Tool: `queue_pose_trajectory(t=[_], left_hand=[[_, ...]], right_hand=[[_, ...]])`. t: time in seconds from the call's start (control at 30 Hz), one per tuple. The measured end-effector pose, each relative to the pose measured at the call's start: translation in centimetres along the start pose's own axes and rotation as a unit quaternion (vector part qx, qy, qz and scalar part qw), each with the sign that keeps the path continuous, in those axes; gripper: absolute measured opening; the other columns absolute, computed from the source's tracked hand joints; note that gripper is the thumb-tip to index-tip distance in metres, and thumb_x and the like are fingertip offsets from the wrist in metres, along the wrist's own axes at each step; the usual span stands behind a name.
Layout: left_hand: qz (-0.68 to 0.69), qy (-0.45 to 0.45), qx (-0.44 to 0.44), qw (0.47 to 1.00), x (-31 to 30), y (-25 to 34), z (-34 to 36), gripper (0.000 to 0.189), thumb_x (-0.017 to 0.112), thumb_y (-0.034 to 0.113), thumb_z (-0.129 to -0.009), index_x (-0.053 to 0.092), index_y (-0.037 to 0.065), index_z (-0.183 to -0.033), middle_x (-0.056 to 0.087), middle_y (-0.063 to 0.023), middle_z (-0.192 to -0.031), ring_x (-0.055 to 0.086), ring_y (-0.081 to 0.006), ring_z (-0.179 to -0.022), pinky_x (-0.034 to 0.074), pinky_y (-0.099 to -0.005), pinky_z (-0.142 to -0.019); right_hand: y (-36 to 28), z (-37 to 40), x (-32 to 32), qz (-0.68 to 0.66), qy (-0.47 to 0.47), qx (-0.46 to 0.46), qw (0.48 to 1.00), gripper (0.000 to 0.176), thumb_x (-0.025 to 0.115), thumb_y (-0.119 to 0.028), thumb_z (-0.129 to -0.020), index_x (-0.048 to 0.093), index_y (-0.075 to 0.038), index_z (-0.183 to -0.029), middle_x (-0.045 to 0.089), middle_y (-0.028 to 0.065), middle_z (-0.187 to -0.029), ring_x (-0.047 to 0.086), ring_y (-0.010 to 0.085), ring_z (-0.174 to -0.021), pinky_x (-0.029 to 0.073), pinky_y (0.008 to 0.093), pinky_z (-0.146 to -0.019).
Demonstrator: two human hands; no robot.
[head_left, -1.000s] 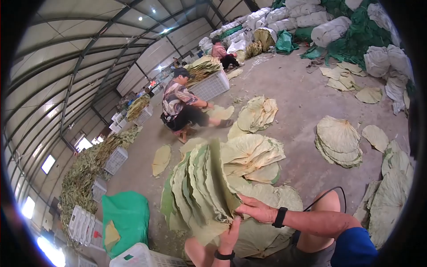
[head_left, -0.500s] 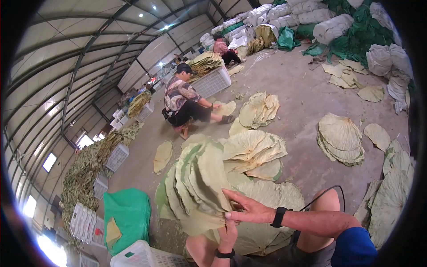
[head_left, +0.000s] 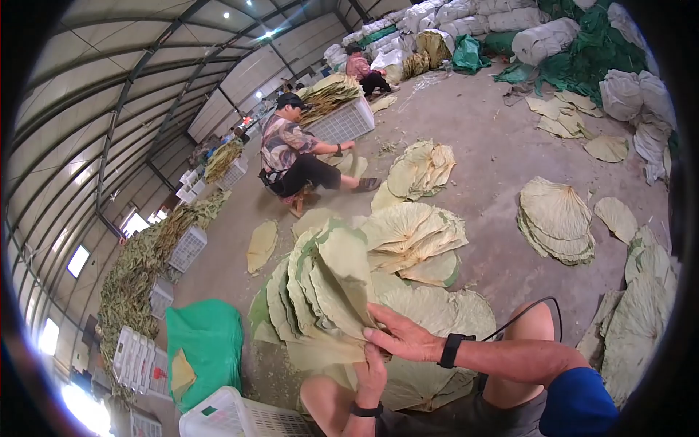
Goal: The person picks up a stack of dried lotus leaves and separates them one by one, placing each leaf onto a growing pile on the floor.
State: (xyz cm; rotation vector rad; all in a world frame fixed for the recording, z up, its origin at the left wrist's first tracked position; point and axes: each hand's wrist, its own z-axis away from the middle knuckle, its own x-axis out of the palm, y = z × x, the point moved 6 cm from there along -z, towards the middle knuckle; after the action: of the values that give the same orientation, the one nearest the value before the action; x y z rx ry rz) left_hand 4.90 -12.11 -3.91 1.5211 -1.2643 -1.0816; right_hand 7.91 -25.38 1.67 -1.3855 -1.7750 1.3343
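Observation:
A fanned stack of large pale green dried leaves [head_left: 320, 284] is held up in front of me. My left hand [head_left: 370, 377] grips its lower edge from below, the fingers partly hidden behind the leaves. Against the stack's right edge, my right hand [head_left: 403, 336] pinches the leaves between thumb and fingers. More flat leaves [head_left: 444, 320] lie on the floor under and behind my right hand. Just beyond them sits a yellowish leaf pile [head_left: 411, 234].
A seated person [head_left: 295, 149] handles leaves ahead, beside a white crate [head_left: 346, 122]; another person [head_left: 362, 71] sits farther back. Leaf stacks [head_left: 555, 218] lie to the right. Green sheeting [head_left: 207, 353] and a white basket [head_left: 233, 415] are at lower left.
The stack has opened slightly at its top, and my left hand has shifted up a little. The seated person ahead has straightened and raised a hand with a leaf.

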Motion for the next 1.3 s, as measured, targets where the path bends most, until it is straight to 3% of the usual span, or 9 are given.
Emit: queue_pose_trajectory(t=[0.23,0.4,0.5,0.73,0.77,0.8,1.0,1.1,1.3], left_hand=[[-0.015,-0.030,0.003,0.999,0.3,0.7,-0.1,0.056,0.045,0.016,-0.103,0.025,-0.007,-0.150,0.040,-0.0194,-0.148,0.044,-0.0287,-0.133,0.038,-0.0376,-0.110],[-0.035,-0.007,0.064,0.997,0.8,2.0,0.1,0.052,0.063,0.018,-0.097,0.043,-0.007,-0.138,0.063,-0.0131,-0.118,0.065,-0.0223,-0.096,0.054,-0.0323,-0.084],[-0.028,0.012,-0.097,0.995,-1.7,-3.0,1.4,0.047,0.061,0.019,-0.098,0.049,-0.010,-0.133,0.060,-0.0171,-0.126,0.059,-0.0248,-0.110,0.048,-0.0374,-0.096],[-0.374,-0.049,0.097,0.921,-3.5,-1.3,-1.8,0.040,0.066,0.019,-0.093,0.056,-0.008,-0.121,0.061,-0.0149,-0.120,0.059,-0.0283,-0.108,0.046,-0.0399,-0.097],[-0.053,0.039,-0.055,0.996,-5.1,-1.9,-2.5,0.039,0.068,0.018,-0.091,0.057,-0.006,-0.119,0.062,-0.0140,-0.118,0.060,-0.0275,-0.106,0.047,-0.0406,-0.096],[0.275,0.124,-0.199,0.932,-5.5,-3.1,-2.3,0.038,0.070,0.018,-0.089,0.058,-0.004,-0.117,0.062,-0.0132,-0.117,0.061,-0.0266,-0.105,0.048,-0.0412,-0.095],[0.009,0.224,-0.166,0.960,-8.8,2.6,-1.5,0.051,0.071,0.023,-0.088,0.056,-0.006,-0.127,0.061,-0.0155,-0.122,0.062,-0.0283,-0.108,0.051,-0.0424,-0.094],[-0.251,0.197,-0.131,0.939,-7.9,4.6,-1.1,0.052,0.067,0.021,-0.092,0.051,-0.009,-0.131,0.058,-0.0183,-0.129,0.060,-0.0275,-0.113,0.050,-0.0398,-0.095],[-0.127,0.069,-0.005,0.989,-2.5,0.4,-0.6,0.036,0.060,0.017,-0.097,0.058,-0.007,-0.124,0.065,-0.0175,-0.122,0.063,-0.0238,-0.108,0.051,-0.0379,-0.092]], right_hand=[[0.9,0.2,-0.3,-0.024,0.038,0.003,0.999,0.040,0.045,-0.031,-0.104,0.049,0.002,-0.127,0.063,0.0178,-0.099,0.064,0.0238,-0.086,0.054,0.0367,-0.075],[2.1,0.1,-0.9,0.010,0.088,0.015,0.996,0.033,0.046,-0.026,-0.103,0.058,0.003,-0.096,0.059,0.0150,-0.066,0.060,0.0220,-0.057,0.052,0.0375,-0.059],[3.4,0.4,-1.1,-0.028,0.056,0.079,0.995,0.033,0.046,-0.025,-0.101,0.058,0.005,-0.097,0.060,0.0261,-0.078,0.062,0.0348,-0.071,0.050,0.0446,-0.068],[5.9,-0.5,-7.6,0.164,0.128,0.104,0.973,0.027,0.046,-0.017,-0.095,0.056,0.007,-0.104,0.062,0.0315,-0.085,0.062,0.0482,-0.084,0.048,0.0507,-0.076],[4.6,-0.3,-8.8,0.134,0.112,0.190,0.966,0.031,0.047,-0.014,-0.093,0.055,0.005,-0.116,0.063,0.0329,-0.091,0.061,0.0494,-0.089,0.048,0.0517,-0.078],[5.5,-0.1,-9.4,0.136,0.112,0.194,0.965,0.031,0.047,-0.014,-0.093,0.055,0.005,-0.116,0.063,0.0329,-0.091,0.061,0.0494,-0.089,0.048,0.0517,-0.078],[10.0,0.8,-7.5,0.341,0.013,0.116,0.933,0.062,0.061,-0.019,-0.091,0.037,0.004,-0.144,0.058,0.0336,-0.122,0.058,0.0456,-0.112,0.048,0.0477,-0.094],[4.7,-0.4,-5.6,0.222,0.052,0.066,0.972,0.075,0.067,-0.034,-0.090,0.035,0.008,-0.144,0.050,0.0301,-0.138,0.050,0.0430,-0.127,0.041,0.0471,-0.108],[0.7,0.2,0.4,-0.129,-0.028,0.088,0.987,0.099,0.072,-0.047,-0.088,0.020,0.006,-0.153,0.033,0.0272,-0.154,0.037,0.0380,-0.140,0.036,0.0429,-0.113]])
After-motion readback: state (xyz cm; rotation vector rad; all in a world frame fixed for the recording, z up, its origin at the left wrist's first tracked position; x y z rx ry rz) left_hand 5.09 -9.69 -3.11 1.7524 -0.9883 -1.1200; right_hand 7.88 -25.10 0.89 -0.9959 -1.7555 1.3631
